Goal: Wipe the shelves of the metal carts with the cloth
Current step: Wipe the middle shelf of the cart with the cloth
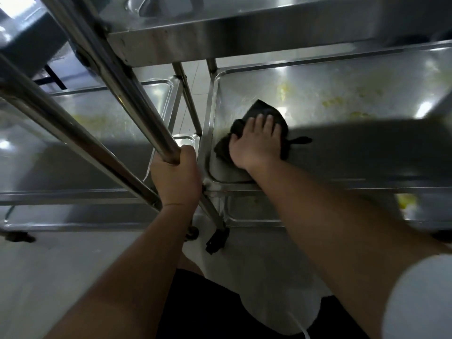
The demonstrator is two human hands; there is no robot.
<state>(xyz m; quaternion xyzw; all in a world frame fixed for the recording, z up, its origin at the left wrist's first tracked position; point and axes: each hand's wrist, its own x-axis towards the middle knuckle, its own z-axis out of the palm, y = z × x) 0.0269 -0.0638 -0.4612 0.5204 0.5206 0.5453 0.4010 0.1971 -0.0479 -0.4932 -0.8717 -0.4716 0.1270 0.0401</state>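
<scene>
Cloth (266,123), dark and crumpled, under right hand (255,143).

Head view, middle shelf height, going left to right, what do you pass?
Left cart shelf → left hand gripping the metal pole → right hand pressing the dark cloth → yellow smears on the right cart shelf.

Dark crumpled cloth (264,113) on steel cart shelf (342,99), near left corner; yellow smears beyond

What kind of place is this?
Probably a commercial kitchen or canteen back area: stainless-steel tiered carts on castors, yellowish food residue on the shelf, pale tiled floor. The right hand presses a dark cloth there.
</scene>
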